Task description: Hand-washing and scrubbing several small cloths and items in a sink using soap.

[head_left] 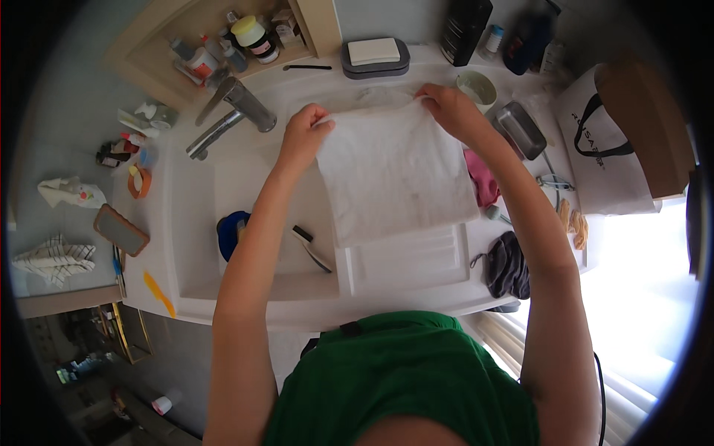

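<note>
A white cloth [398, 175] is stretched between my two hands by its far corners. My left hand [305, 135] pinches the far left corner, and my right hand [450, 111] pinches the far right one. The cloth hangs toward me over the ridged part [409, 264] of the white sink, with faint greyish marks on it. In the basin [297, 204] to the left lie a brush [312, 249] with a dark end and pale handle, and a dark blue item [232, 236] partly hidden behind my left forearm.
A metal faucet [242, 111] rises at the far left of the basin. Along the back edge stand a soap dish [374, 59], a pale cup [476, 89] and dark bottles [465, 31]. At right are a metal box [520, 130], pink cloth [483, 178], dark bundled cloth [509, 267] and a white bag [602, 141].
</note>
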`<state>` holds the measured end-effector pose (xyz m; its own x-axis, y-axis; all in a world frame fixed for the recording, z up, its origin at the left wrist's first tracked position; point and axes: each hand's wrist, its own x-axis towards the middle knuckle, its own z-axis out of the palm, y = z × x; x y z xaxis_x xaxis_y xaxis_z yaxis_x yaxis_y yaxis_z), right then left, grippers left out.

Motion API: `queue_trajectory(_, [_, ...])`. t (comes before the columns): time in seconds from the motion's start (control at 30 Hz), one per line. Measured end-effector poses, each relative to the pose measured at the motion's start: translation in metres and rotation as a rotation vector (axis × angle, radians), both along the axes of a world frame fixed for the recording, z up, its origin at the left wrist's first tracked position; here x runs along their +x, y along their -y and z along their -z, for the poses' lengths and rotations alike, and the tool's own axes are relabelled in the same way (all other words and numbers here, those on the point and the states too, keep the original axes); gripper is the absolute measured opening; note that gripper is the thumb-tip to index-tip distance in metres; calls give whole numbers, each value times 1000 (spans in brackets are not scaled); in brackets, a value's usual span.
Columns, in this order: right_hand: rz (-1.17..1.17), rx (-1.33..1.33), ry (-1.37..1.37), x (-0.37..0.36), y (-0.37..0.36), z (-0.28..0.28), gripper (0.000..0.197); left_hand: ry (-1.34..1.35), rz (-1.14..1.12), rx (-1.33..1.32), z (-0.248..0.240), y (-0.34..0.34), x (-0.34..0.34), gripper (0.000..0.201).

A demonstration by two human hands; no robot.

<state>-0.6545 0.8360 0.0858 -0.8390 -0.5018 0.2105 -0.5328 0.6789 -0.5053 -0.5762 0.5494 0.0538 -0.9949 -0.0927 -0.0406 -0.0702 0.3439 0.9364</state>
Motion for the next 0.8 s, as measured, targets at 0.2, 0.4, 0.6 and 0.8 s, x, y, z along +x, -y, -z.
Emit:
queue_trajectory(0.2, [247, 123, -88, -76, 29, 71, 19, -127, -162, -387, 49, 1, -84, 19])
queue_trajectory(0.4, [292, 301, -132, -85, 37, 109, 25, -119, -189, -617, 85, -6, -100, 33])
queue_trajectory(0.6, [335, 450, 76, -82, 38, 97, 30, -60, -99, -773, 83, -14, -98, 43])
queue_trajectory(0.8, [147, 332, -260, -58, 26, 80, 30, 39, 42, -599, 60, -13, -86, 45])
